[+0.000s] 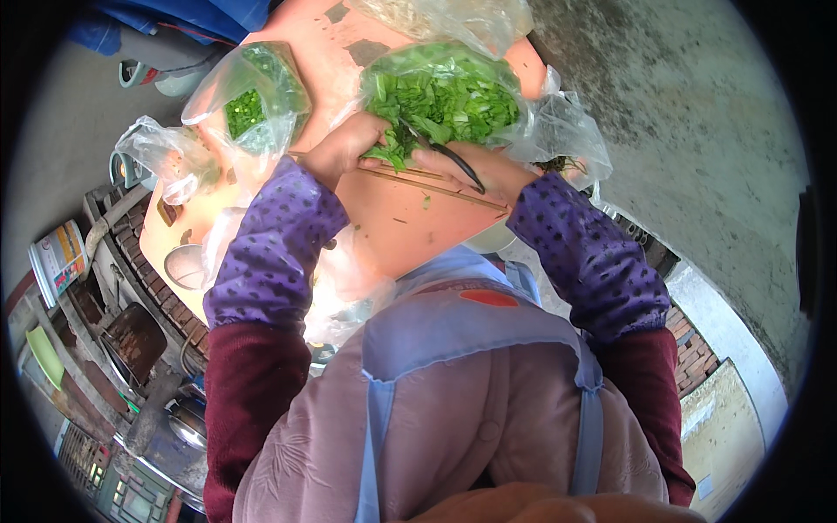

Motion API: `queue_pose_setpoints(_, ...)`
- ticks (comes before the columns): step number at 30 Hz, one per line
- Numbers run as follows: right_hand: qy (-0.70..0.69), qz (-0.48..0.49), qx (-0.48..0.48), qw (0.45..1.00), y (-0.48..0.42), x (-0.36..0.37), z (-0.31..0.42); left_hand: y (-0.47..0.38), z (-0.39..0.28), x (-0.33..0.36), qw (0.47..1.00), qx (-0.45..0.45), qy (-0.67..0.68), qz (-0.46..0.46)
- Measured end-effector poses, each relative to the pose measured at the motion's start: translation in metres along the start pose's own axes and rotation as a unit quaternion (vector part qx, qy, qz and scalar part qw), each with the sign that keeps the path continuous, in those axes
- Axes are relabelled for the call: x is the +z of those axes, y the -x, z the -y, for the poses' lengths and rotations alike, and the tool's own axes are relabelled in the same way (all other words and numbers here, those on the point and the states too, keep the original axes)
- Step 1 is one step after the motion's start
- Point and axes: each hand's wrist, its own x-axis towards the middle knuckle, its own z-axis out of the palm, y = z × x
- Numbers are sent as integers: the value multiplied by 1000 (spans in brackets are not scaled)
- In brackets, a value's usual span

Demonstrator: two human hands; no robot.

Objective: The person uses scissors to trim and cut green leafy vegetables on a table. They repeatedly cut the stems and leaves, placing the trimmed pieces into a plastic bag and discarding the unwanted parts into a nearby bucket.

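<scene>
My left hand (343, 145) grips a small bunch of leafy greens (394, 150) at the near edge of a transparent plastic bag (507, 75). Cut green leaves (451, 101) fill that bag. In my right hand (500, 171) is a pair of scissors (463, 167) with dark loop handles. Its blades point up and left, against the bunch, and are partly hidden by leaves. Thin brown sticks (431, 183) lie on the orange tabletop (386, 229) just below both hands.
A second bag (288, 98) with finely chopped greens stands left of my hands. Crumpled plastic bags lie at the table's left (173, 153) and right (575, 131). Another bag (444, 19) with pale contents sits at the far edge. A round bowl (185, 267) is at the near left.
</scene>
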Motion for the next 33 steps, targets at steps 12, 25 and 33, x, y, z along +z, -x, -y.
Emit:
queue_pose_setpoints(12,-55,-149,114,981,-10,-13,-1,-2,-9,2,939,260,-165,-156)
queue_pose_setpoints(25,372,-160,157,901,87,-23,-5,-2,18,38,803,424,-215,-358)
queue_pose_setpoints(33,484,-220,140,835,45,-2,-5,27,31,49,828,299,-327,-344)
